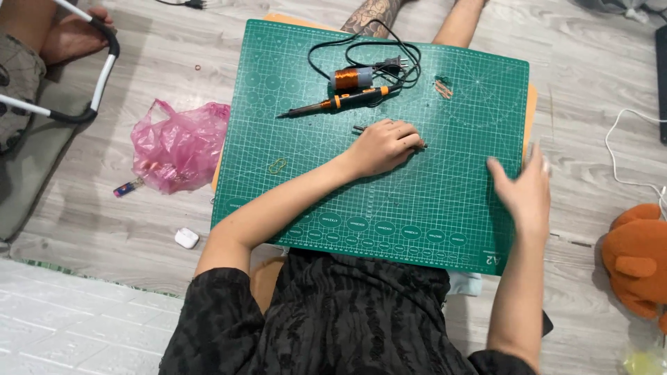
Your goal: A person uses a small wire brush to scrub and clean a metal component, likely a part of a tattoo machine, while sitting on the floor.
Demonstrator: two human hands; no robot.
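My left hand curled over a small dark part mid cutting mat, grip hidden, cannot tell, my right hand open, blurred, empty, at the mat's right edge, soldering iron and copper coil toward its far edge

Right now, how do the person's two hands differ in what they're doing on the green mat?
The left hand lies curled, knuckles up, in the middle of the green cutting mat, its fingers closed over small thin pieces. The right hand is at the mat's right edge, fingers spread, blurred, with nothing visible in its grip. The left is nearer the soldering iron; the right is farther. Both are bare.
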